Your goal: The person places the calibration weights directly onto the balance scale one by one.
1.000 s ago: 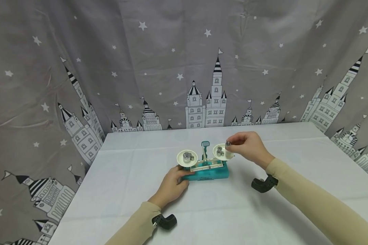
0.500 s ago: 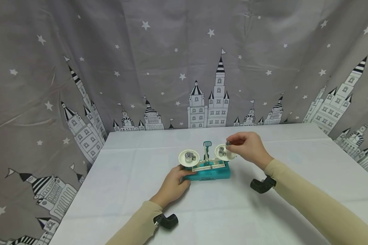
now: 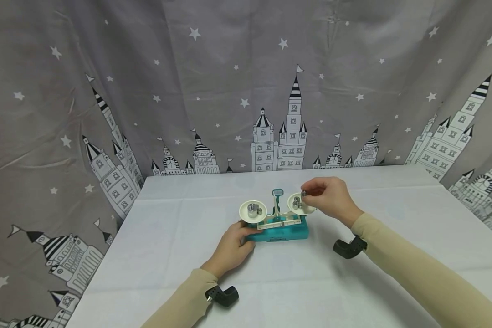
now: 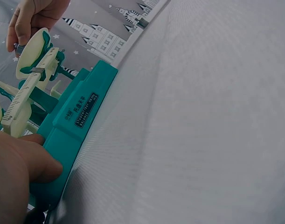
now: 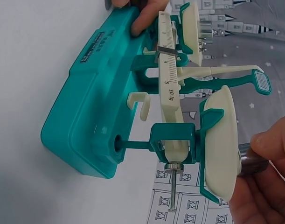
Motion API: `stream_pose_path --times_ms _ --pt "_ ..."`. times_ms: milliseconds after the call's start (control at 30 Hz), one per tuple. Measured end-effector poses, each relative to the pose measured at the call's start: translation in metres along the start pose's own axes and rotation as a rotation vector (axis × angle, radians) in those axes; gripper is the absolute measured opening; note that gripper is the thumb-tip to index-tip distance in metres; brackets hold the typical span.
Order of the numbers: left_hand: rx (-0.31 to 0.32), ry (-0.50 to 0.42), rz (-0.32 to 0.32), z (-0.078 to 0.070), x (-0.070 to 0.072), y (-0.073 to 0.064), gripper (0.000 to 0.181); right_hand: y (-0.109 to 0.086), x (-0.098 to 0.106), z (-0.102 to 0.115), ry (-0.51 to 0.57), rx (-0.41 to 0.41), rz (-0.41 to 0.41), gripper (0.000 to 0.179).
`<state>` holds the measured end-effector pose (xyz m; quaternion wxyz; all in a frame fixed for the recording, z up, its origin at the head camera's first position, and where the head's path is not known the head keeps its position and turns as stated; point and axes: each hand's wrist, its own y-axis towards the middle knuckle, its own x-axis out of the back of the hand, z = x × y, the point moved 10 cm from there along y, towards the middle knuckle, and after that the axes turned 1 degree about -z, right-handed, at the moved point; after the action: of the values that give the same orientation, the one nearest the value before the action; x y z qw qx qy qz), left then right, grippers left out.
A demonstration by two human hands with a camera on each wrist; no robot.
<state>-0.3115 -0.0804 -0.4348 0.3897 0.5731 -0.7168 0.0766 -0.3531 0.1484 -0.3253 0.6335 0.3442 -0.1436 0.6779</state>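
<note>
A teal balance scale point(image 3: 279, 233) stands on the table, its ruled beam point(image 5: 170, 70) facing front. My left hand point(image 3: 231, 248) grips the left end of its base, the thumb point(image 4: 46, 167) against the front face. Several shiny metal weights point(image 3: 252, 210) sit on the cream left pan point(image 3: 243, 213). The right pan point(image 5: 221, 144) carries small weights point(image 3: 296, 203) too. Between thumb and fingers, my right hand point(image 3: 328, 196) pinches another cylindrical metal weight point(image 5: 252, 161), low over the right pan and overlapping its edge in the right wrist view.
White cloth covers the table point(image 3: 295, 282). Behind it hangs a grey curtain point(image 3: 229, 59) printed with castles and stars. A black wrist mount point(image 3: 350, 247) sits at the right cuff, another mount point(image 3: 222, 296) at the left.
My right hand has shifted slightly left over the right pan with its weight. My left hand keeps its place on the base. The head view has turned a little.
</note>
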Motion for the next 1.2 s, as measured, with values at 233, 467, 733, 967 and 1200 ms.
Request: stream_pose_path --times_ms 233,467,733,967,1200 --pt "0.007 0.007 -0.001 0.0 0.0 0.0 0.034 0.0 -0.003 0.004 -0.037 0.038 0.01 0.021" --pt "-0.006 0.002 -0.009 -0.001 0.001 -0.001 0.033 0.0 -0.005 0.008 -0.077 0.067 0.015 0.02" --pt "-0.009 0.005 -0.009 -0.001 0.001 -0.001 0.033 -0.001 -0.007 0.012 -0.115 0.098 0.022 0.019" --pt "0.027 -0.022 0.008 0.002 0.0 -0.001 0.033 -0.001 -0.008 0.012 -0.136 0.107 0.019 0.02" --pt "0.017 -0.014 0.002 0.002 0.001 -0.001 0.033 -0.001 -0.011 0.012 -0.15 0.101 0.048 0.022"
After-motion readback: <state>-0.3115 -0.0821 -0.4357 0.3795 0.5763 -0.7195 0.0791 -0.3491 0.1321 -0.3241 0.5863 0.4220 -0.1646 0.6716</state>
